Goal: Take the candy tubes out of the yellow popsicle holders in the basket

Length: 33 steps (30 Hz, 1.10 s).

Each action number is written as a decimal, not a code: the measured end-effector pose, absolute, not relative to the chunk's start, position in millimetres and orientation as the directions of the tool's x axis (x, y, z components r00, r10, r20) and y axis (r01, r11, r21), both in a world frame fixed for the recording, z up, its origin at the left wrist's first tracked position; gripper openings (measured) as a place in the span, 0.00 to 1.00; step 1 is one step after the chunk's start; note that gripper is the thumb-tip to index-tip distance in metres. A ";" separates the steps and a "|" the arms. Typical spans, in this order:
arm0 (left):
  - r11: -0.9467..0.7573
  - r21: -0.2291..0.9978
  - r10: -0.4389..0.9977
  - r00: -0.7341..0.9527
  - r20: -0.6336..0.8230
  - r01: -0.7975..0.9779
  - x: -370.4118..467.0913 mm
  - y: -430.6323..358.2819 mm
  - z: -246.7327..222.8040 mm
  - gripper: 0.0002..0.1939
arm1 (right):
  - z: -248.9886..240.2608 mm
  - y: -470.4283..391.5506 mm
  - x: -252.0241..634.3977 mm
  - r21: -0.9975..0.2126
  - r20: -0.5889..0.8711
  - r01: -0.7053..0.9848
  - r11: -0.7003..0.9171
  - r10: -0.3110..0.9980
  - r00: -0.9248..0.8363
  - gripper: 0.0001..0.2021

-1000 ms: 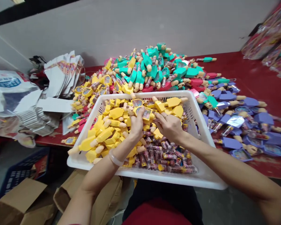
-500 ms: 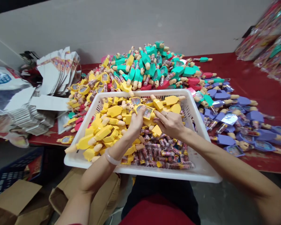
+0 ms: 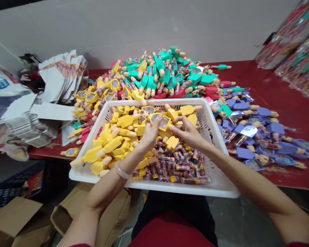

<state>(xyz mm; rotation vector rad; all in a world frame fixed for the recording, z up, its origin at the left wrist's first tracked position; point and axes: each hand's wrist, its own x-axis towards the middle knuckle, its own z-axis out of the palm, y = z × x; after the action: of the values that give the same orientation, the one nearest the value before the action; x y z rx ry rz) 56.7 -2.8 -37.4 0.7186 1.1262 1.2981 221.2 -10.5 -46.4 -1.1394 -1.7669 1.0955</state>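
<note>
Over the basket, my left hand (image 3: 152,132) is closed around a yellow plastic toy (image 3: 164,122) with a clear window, its thumb pressed on the front. My right hand (image 3: 187,133) meets the toy's right end with bent thumb and fingers; whatever lies between them is too small to make out. Below, a white plastic basket (image 3: 230,187) holds a heap of similar yellow toys (image 3: 113,144) with beige knobs on the left. Small clear tubes (image 3: 180,168) with dark contents and some yellow caps lie at its front right.
Behind the basket, green toys (image 3: 166,80) are piled on the red table (image 3: 267,79). Purple toys (image 3: 275,128) spread to the right. Folded white cards (image 3: 28,128) stand at the left; bagged packs (image 3: 296,51) are stacked far right. Open cardboard boxes (image 3: 15,216) sit below.
My right hand has turned at the toy's right end, its thumb now showing below the bent fingers. My left hand keeps its hold on the yellow toy.
</note>
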 end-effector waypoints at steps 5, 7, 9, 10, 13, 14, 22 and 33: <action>0.120 0.931 0.976 -0.133 -0.175 -0.345 55.9 3.1 -35.2 0.22 | -46.6 -2.0 220.3 -0.883 0.092 0.395 0.255 0.917 -0.387 0.20; 0.165 0.920 0.960 -0.156 -0.233 -0.356 53.3 5.9 -35.8 0.23 | -48.4 -5.2 217.4 -0.748 0.255 0.532 0.397 0.912 -0.322 0.20; 0.199 0.914 0.956 -0.133 -0.260 -0.355 50.3 8.4 -37.7 0.24 | -49.7 -10.7 214.1 -0.650 0.385 0.596 0.472 0.880 -0.277 0.20; 0.196 0.915 0.963 -0.108 -0.248 -0.352 49.0 9.3 -38.9 0.25 | -49.7 -13.7 212.6 -0.650 0.414 0.588 0.481 0.873 -0.257 0.20; 0.080 0.935 0.993 -0.059 -0.106 -0.346 46.2 10.4 -42.3 0.25 | -46.4 -20.4 209.5 -0.867 0.305 0.349 0.356 0.932 -0.193 0.18; 0.027 0.941 0.997 -0.059 -0.050 -0.336 45.8 10.5 -43.0 0.25 | -44.8 -21.3 209.1 -0.951 0.201 0.194 0.241 0.958 -0.206 0.18; -0.089 0.964 0.996 -0.022 0.086 -0.252 38.5 18.5 -35.6 0.26 | -39.3 -8.3 215.7 -0.814 -0.246 -0.295 -0.501 0.757 -0.605 0.23; 0.279 0.862 0.955 0.031 -0.295 -0.424 -3.9 60.3 -23.6 0.25 | -60.3 8.9 229.5 -0.520 -0.388 0.841 0.147 0.837 -0.386 0.22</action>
<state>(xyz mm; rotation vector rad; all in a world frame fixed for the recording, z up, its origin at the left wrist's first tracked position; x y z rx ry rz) -3.9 60.3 -23.6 0.6589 1.0355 1.1899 229.5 8.9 -60.3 -1.7443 -2.3837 1.0877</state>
